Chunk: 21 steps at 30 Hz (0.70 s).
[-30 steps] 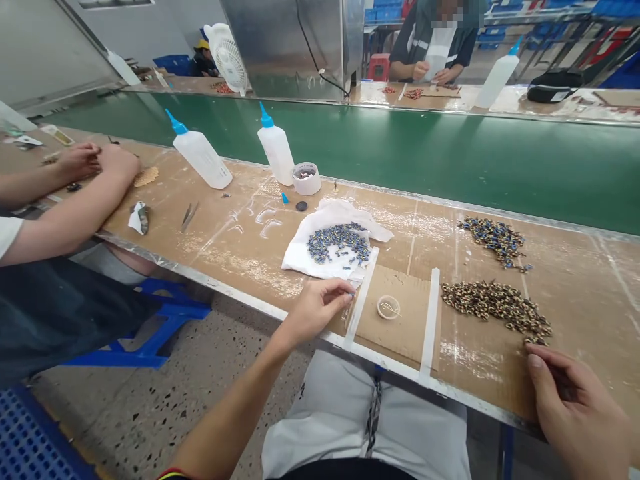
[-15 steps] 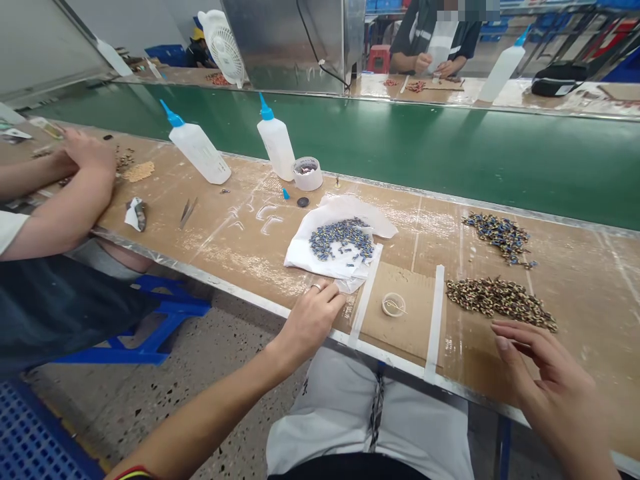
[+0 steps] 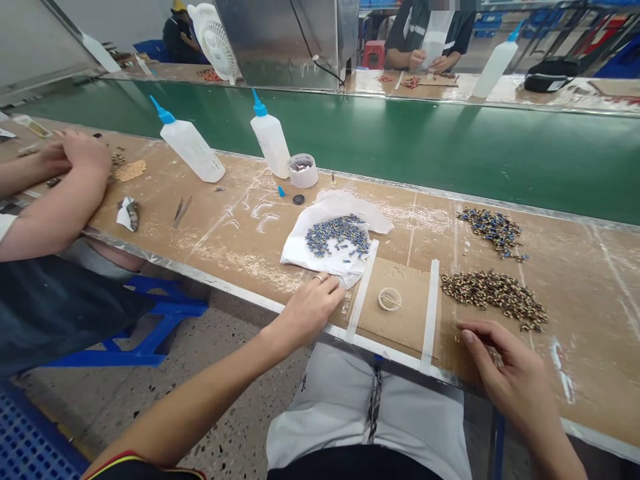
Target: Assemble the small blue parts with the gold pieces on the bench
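My left hand (image 3: 316,308) rests at the table's front edge, fingers curled together beside the lower corner of a white paper sheet (image 3: 295,243); its fingertips are hidden. On that sheet lies a pile of small blue and gold pieces (image 3: 337,237). My right hand (image 3: 507,363) is in front of a heap of small brass-coloured pieces (image 3: 493,295), thumb and forefinger close together in a pinch. Whatever they hold is too small to make out. Between my hands, a small round cup (image 3: 389,299) with a thin bent piece in it sits on a taped cardboard square (image 3: 405,330).
Behind the heap lies a pile of blue and brass pieces (image 3: 493,230). Blue-capped bottles (image 3: 273,143), a tape roll (image 3: 303,175) and tweezers (image 3: 183,212) stand or lie leftward. A green belt (image 3: 400,143) runs behind. A co-worker's arms (image 3: 75,180) rest at left.
My right hand has moved left, away from the brass-coloured heap toward the cardboard, its thumb and forefinger closer together. My left hand has stayed beside the paper. The view has shifted slightly.
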{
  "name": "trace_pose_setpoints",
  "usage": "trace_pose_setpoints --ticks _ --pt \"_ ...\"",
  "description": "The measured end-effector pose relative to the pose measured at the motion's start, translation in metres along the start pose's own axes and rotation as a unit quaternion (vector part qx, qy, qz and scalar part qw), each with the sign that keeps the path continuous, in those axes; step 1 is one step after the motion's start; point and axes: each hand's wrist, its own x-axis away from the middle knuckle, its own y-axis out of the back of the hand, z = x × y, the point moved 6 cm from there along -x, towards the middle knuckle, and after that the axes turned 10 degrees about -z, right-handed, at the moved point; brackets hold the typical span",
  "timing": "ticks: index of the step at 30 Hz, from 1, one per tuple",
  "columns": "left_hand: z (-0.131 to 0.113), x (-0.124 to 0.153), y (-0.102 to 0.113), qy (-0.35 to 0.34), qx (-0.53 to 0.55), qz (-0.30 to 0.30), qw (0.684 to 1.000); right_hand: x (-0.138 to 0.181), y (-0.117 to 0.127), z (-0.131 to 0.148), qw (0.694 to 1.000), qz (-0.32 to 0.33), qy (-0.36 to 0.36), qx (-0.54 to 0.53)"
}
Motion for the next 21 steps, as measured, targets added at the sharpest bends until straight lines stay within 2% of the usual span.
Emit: trace_pose_setpoints --ticks 2,4,7,10,14,17,21 --pt "-0.002 -0.001 0.002 -0.023 -0.016 0.005 1.000 -0.003 -0.007 0.010 1.000 0.012 0.001 -0.015" --pt "-0.001 -0.001 0.007 -0.017 0.001 -0.005 1.000 -0.007 -0.016 0.022 0.999 0.024 0.005 -0.034" --pt "-0.001 0.000 0.014 0.031 0.117 -0.047 0.992 -0.011 -0.033 0.041 0.995 0.046 0.023 -0.084" --pt "0.000 0.002 0.015 0.107 0.244 -0.114 0.957 -0.015 -0.049 0.059 0.990 0.069 0.060 -0.110" --pt "0.001 0.006 0.004 0.200 0.310 -0.191 0.909 -0.024 -0.058 0.079 0.986 0.060 0.127 -0.090" --pt "0.002 0.008 -0.003 0.235 0.335 -0.199 0.890 -0.033 -0.061 0.095 0.978 0.049 0.191 -0.065" --pt "0.003 0.012 -0.004 0.248 0.348 -0.179 0.886 -0.044 -0.070 0.112 0.967 0.038 0.253 -0.016"
